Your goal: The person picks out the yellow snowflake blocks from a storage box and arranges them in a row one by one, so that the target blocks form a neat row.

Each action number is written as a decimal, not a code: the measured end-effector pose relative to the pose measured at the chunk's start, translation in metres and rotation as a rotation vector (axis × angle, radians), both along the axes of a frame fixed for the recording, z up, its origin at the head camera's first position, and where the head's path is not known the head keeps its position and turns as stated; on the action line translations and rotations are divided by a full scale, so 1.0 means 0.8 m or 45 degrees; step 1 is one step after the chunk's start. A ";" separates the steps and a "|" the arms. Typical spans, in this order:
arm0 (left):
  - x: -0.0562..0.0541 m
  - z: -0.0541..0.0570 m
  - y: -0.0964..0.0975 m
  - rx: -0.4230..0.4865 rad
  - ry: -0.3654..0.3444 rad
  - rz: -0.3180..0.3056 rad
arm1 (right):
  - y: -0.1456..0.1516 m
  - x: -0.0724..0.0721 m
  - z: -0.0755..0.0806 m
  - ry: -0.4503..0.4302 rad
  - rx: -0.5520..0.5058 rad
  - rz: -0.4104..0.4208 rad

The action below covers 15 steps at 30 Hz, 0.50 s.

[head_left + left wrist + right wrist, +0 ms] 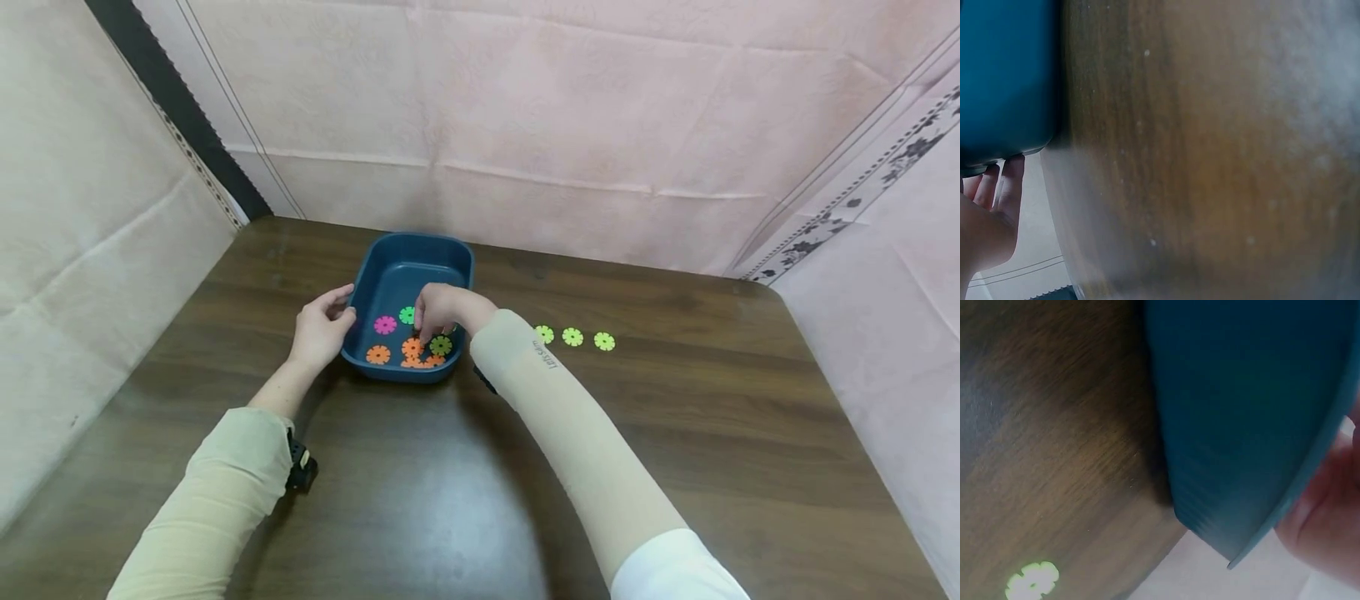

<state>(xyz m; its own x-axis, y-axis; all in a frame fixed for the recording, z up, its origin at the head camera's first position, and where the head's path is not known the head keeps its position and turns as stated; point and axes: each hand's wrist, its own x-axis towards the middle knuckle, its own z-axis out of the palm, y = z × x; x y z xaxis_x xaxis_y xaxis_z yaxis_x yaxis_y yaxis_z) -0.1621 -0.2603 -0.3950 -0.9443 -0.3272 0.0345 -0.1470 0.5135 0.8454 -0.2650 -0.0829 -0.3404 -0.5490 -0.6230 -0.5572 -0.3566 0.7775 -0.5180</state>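
A dark blue plastic tray [397,373] stands on the table, with several small flower-shaped discs toward its near end. Among them are a pink disc [386,325], a green disc [407,315], orange discs [378,355] and a darker yellow-green disc [441,345]. My left hand [318,329] touches the tray's left side from outside, thumb and fingertips right at the rim. Over the right rim reaches my right hand [442,307], its bent fingers pointing down among the discs, close to an orange disc [412,347]. I cannot tell whether the fingertips pinch a disc.
Right of the tray, three yellow-green flower discs [573,337] lie in a row on the brown wooden table [675,400]. One disc [1032,581] shows in the right wrist view. Pale cloth [562,117] hangs behind the table and at both sides.
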 end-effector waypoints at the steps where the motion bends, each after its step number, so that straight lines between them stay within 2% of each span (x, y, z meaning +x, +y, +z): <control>1: 0.000 -0.001 0.000 -0.006 0.001 -0.001 | -0.002 0.002 -0.001 0.035 0.054 0.042; 4: 0.000 -0.003 0.000 -0.011 0.003 -0.001 | -0.006 0.007 -0.006 0.180 0.211 0.171; 7: -0.001 -0.004 0.000 -0.008 0.008 0.002 | -0.009 0.012 -0.011 0.285 0.319 0.211; 12: -0.003 -0.004 0.000 -0.002 0.011 0.006 | -0.013 0.016 -0.022 0.386 0.347 0.168; 15: -0.004 -0.004 0.000 -0.011 0.014 0.012 | -0.015 0.015 -0.028 0.381 0.289 0.126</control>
<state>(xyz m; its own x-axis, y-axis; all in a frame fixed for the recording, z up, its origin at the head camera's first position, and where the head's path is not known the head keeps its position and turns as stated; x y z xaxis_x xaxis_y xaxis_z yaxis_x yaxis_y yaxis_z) -0.1651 -0.2606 -0.3979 -0.9409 -0.3354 0.0476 -0.1425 0.5193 0.8427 -0.2532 -0.0949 -0.3625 -0.6516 -0.5603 -0.5113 -0.5447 0.8147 -0.1986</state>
